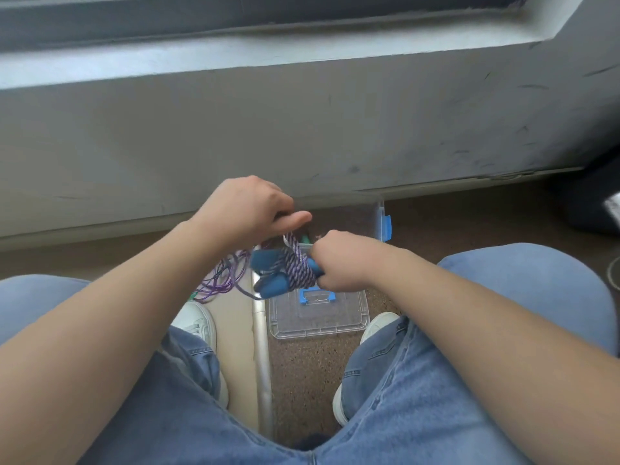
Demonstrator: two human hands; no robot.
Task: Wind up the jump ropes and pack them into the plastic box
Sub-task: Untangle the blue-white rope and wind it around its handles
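View from above of a seated person's lap and forearms, both reaching toward the middle of the frame. In the centre, the right hand (342,265) is closed in a fist around one end of two blue handles (268,263), which lie side by side and point toward the left of the frame. A jump rope (297,263) with purple and white stripes is wound in tight turns around the handles, just beside the right fist. Above and slightly left, the left hand (248,209) has its fingers curled and its thumb stretched out. It pinches a strand of the rope that rises from the wound bundle. Behind the hands, against the base of a grey wall (302,129), stands a clear plastic box (379,216) with a blue latch on its right side. Most of it is hidden by the hands, and something green (305,238) shows inside it. Just below the hands, the clear lid (318,320), with a blue handle, lies flat on the speckled brown floor (302,370). Left of centre, loose purple cord (221,280) lies in tangled loops on the floor; whether it belongs to the rope being held cannot be told. A metal strip (261,347) runs down the floor between two white shoes (198,320). Blue jeans (402,397) fill the lower part of the frame.
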